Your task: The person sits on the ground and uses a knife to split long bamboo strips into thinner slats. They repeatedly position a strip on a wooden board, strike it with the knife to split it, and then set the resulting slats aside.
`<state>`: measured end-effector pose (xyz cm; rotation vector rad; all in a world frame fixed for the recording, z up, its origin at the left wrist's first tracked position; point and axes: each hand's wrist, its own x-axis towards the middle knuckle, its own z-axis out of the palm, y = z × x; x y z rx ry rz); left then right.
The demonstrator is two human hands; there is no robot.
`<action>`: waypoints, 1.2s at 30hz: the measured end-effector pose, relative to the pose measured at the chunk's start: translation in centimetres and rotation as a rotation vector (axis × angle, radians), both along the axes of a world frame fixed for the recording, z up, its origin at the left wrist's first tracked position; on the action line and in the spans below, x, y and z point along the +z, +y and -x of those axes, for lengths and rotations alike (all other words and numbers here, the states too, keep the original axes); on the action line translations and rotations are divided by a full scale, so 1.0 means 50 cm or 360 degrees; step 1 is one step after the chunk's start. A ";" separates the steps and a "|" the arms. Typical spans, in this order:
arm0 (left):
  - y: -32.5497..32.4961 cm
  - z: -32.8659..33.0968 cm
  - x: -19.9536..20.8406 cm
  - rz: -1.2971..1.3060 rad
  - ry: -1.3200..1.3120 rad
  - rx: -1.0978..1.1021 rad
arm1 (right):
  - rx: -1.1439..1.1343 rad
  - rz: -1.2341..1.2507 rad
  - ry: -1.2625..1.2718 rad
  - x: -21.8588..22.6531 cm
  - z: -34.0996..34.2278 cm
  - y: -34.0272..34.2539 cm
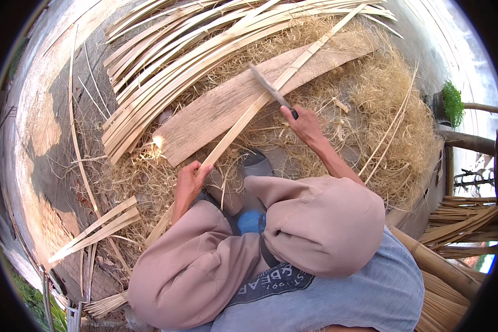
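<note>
My left hand (190, 181) is closed round a long pale bamboo strip (239, 126) near its lower part. From there the strip runs up and to the right, across a wide wooden board (205, 124). In my right hand (304, 123) is a knife (270, 87), gripped by its dark handle. The blade points up and left and lies across the strip, over the board. Whether the edge bites into the strip cannot be made out. Behind my left hand the strip's lower end passes beside my left knee.
Many split bamboo strips (166, 83) lie in a fanned row beyond the board. Curly shavings (387, 105) heap around it, thickest at right. A few short strips (102, 227) rest at lower left. Bundled strips (459, 224) and a thick bamboo pole (434, 263) are at right.
</note>
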<state>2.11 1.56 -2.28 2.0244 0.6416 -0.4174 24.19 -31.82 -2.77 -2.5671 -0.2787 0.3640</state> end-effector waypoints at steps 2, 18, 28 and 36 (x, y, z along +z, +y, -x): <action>0.007 0.016 0.007 0.0023 -0.0062 0.0005 | 0.0351 0.0028 -0.0089 -0.006 0.067 0.003; 0.101 0.077 0.032 0.0325 0.0396 0.0108 | -0.0079 -0.0010 0.0209 0.014 -0.010 -0.069; -0.001 0.000 0.014 -0.0477 -0.0621 -0.0214 | 0.0005 -0.0216 0.0127 -0.026 0.007 0.023; 0.099 0.219 -0.032 -0.0089 -0.0482 0.0113 | -0.0638 -0.0042 -0.0125 -0.025 -0.243 -0.235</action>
